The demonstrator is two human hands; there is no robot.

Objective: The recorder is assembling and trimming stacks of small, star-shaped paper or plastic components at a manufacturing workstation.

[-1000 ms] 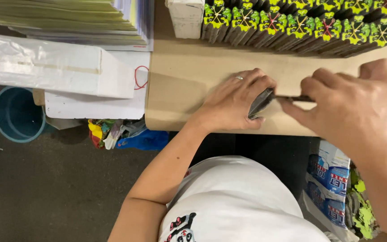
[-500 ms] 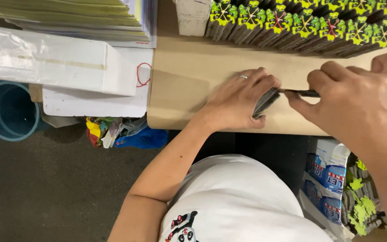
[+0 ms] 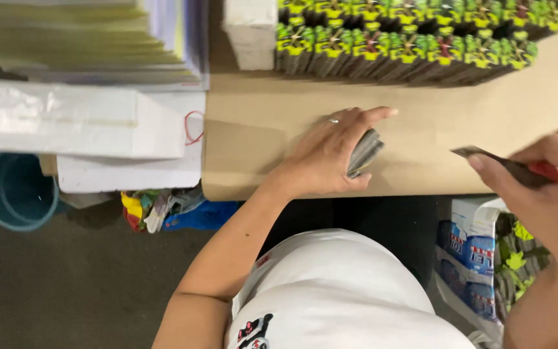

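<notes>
The left hand (image 3: 330, 152) rested on the brown tabletop (image 3: 259, 123), fingers curled around a small stack of cards (image 3: 364, 152) that it held on edge near the table's front. The right hand (image 3: 544, 194) was apart from the stack, pinching a thin dark card (image 3: 485, 158) between thumb and fingers. Rows of green-and-yellow card packs (image 3: 408, 39) stood along the far edge of the table.

card stack (image 3: 364, 152) | grey, edge-on, on brown tabletop | single card (image 3: 485, 157) | dark, tilted
</notes>
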